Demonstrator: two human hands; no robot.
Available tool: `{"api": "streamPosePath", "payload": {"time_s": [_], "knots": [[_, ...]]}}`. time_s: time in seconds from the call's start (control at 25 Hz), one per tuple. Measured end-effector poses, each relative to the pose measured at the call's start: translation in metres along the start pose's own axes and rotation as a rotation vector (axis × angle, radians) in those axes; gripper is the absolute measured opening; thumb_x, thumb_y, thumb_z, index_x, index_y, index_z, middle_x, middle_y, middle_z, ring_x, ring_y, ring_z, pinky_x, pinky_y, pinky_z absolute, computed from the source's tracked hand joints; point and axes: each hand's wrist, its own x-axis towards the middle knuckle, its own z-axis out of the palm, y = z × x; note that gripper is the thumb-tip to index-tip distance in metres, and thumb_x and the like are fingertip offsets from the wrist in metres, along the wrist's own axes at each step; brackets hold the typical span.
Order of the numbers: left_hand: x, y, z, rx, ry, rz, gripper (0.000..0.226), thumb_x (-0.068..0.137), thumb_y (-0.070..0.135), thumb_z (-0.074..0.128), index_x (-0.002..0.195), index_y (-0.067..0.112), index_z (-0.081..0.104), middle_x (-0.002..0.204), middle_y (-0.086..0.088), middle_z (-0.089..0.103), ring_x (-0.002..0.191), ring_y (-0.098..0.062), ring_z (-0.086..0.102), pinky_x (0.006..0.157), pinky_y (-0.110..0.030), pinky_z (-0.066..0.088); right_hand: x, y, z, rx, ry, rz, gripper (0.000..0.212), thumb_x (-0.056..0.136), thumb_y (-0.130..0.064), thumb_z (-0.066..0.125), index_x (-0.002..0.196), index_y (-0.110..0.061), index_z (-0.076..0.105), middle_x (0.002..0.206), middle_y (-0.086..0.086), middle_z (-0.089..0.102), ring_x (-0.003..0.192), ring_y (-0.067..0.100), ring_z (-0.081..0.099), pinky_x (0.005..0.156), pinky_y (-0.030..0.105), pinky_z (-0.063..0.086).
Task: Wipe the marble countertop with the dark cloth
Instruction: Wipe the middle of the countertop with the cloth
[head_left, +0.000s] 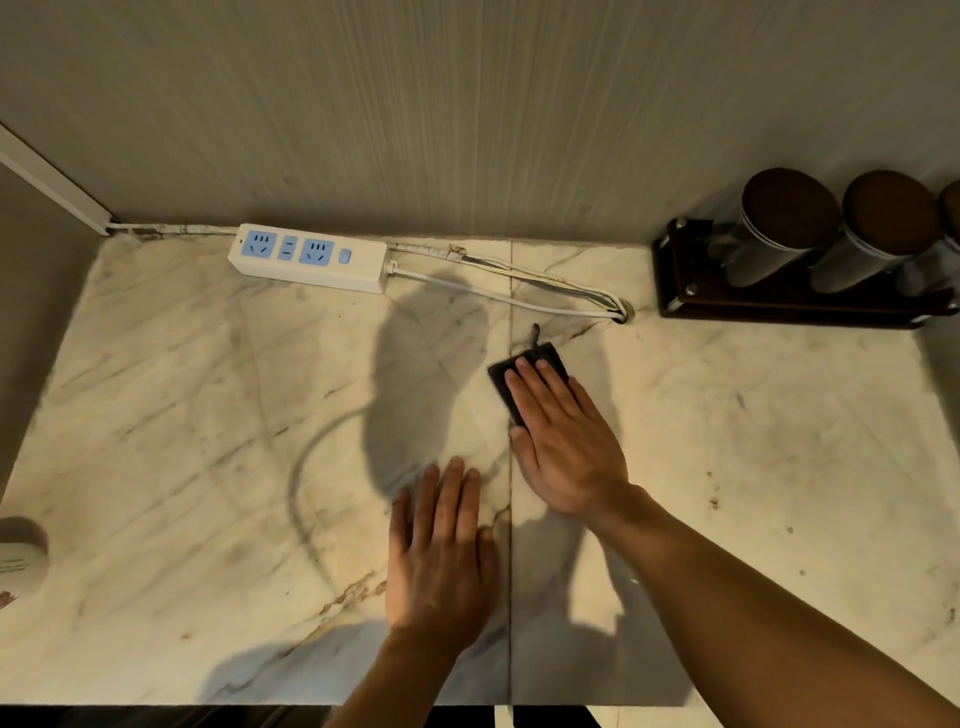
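Note:
The marble countertop (208, 415) is pale with grey and brown veins and a seam running front to back near its middle. A small dark folded cloth (503, 385) with a short loop at its far corner lies just right of the seam. My right hand (563, 441) presses flat on it, fingers together, covering most of the cloth. My left hand (441, 551) rests palm down on the bare marble nearer the front edge, left of the seam, holding nothing.
A white power strip (311, 258) with blue sockets lies along the back wall, its cables (519, 296) running right into a hole in the top. A dark wooden rack (779, 306) holding several cylindrical canisters stands at back right. A round object (21, 551) sits at the left edge.

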Motion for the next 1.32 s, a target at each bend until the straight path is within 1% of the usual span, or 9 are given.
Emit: {"api": "streamPosePath", "payload": {"time_s": [0.08, 0.24, 0.32, 0.44, 0.6, 0.76, 0.84, 1.08, 1.32], "knots": [[0.000, -0.001, 0.001, -0.010, -0.001, 0.009, 0.056, 0.090, 0.034, 0.040, 0.142, 0.014, 0.041, 0.151, -0.005, 0.037, 0.143, -0.025, 0.025, 0.113, -0.051, 0.020, 0.013, -0.001, 0.000, 0.004, 0.017, 0.091, 0.057, 0.097, -0.034, 0.032, 0.150, -0.013, 0.023, 0.157, 0.005, 0.023, 0.146, 0.020, 0.013, 0.117, 0.043, 0.018], [-0.001, -0.002, 0.002, -0.024, 0.026, 0.020, 0.055, 0.090, 0.035, 0.043, 0.141, 0.014, 0.043, 0.151, -0.005, 0.038, 0.143, -0.026, 0.025, 0.112, -0.052, 0.022, 0.028, -0.007, 0.000, 0.049, 0.006, 0.346, 0.059, 0.098, -0.035, 0.025, 0.152, -0.017, 0.009, 0.161, 0.002, 0.008, 0.147, 0.018, 0.002, 0.119, 0.040, 0.005], [-0.001, -0.003, 0.002, -0.029, 0.041, 0.033, 0.056, 0.089, 0.034, 0.044, 0.141, 0.013, 0.045, 0.151, -0.006, 0.039, 0.142, -0.027, 0.027, 0.111, -0.054, 0.025, 0.029, -0.006, -0.002, 0.021, -0.027, 0.338, 0.062, 0.098, -0.040, 0.023, 0.151, -0.019, 0.001, 0.161, 0.002, 0.001, 0.147, 0.019, -0.003, 0.119, 0.040, 0.001], [-0.001, -0.002, 0.001, -0.019, 0.056, 0.036, 0.055, 0.088, 0.033, 0.044, 0.139, 0.012, 0.047, 0.149, -0.007, 0.041, 0.141, -0.028, 0.030, 0.109, -0.055, 0.029, 0.027, 0.001, -0.007, -0.014, -0.100, 0.228, 0.065, 0.097, -0.051, 0.020, 0.150, -0.027, -0.011, 0.158, -0.003, -0.014, 0.146, 0.018, -0.013, 0.118, 0.040, -0.005], [-0.001, -0.002, 0.001, -0.024, 0.094, 0.044, 0.055, 0.088, 0.033, 0.046, 0.138, 0.012, 0.048, 0.148, -0.007, 0.042, 0.140, -0.028, 0.031, 0.109, -0.055, 0.029, 0.028, 0.004, -0.004, 0.038, -0.052, 0.277, 0.059, 0.098, -0.043, 0.019, 0.151, -0.027, -0.001, 0.161, -0.004, -0.003, 0.146, 0.016, -0.009, 0.118, 0.039, -0.004], [-0.001, -0.002, 0.001, -0.019, 0.091, 0.042, 0.056, 0.086, 0.031, 0.049, 0.138, 0.013, 0.048, 0.148, -0.007, 0.043, 0.140, -0.027, 0.031, 0.111, -0.054, 0.027, 0.023, 0.003, 0.000, 0.088, 0.087, 0.527, 0.062, 0.096, -0.040, 0.022, 0.152, -0.018, 0.008, 0.161, 0.004, 0.009, 0.147, 0.021, 0.002, 0.119, 0.040, 0.002], [-0.001, -0.001, 0.001, -0.007, 0.076, 0.029, 0.056, 0.087, 0.032, 0.046, 0.139, 0.013, 0.046, 0.149, -0.007, 0.042, 0.141, -0.026, 0.029, 0.112, -0.052, 0.025, 0.019, 0.003, 0.001, 0.107, 0.102, 0.607, 0.063, 0.097, -0.040, 0.025, 0.152, -0.015, 0.008, 0.161, 0.004, 0.009, 0.147, 0.021, 0.002, 0.119, 0.040, 0.003], [-0.001, -0.001, 0.000, 0.003, 0.053, 0.029, 0.055, 0.090, 0.033, 0.041, 0.141, 0.013, 0.044, 0.150, -0.007, 0.039, 0.142, -0.026, 0.028, 0.112, -0.053, 0.025, -0.003, -0.001, 0.002, 0.095, 0.125, 0.659, 0.062, 0.098, -0.038, 0.027, 0.152, -0.013, 0.009, 0.161, 0.005, 0.010, 0.147, 0.021, 0.002, 0.119, 0.042, 0.006], [-0.002, 0.000, 0.000, -0.006, 0.060, 0.030, 0.055, 0.090, 0.031, 0.040, 0.141, 0.013, 0.044, 0.151, -0.007, 0.038, 0.141, -0.027, 0.030, 0.112, -0.053, 0.025, -0.027, -0.012, 0.007, 0.069, 0.184, 0.695, 0.063, 0.095, -0.037, 0.031, 0.150, -0.010, 0.021, 0.158, 0.007, 0.022, 0.146, 0.024, 0.013, 0.117, 0.045, 0.015]]}}
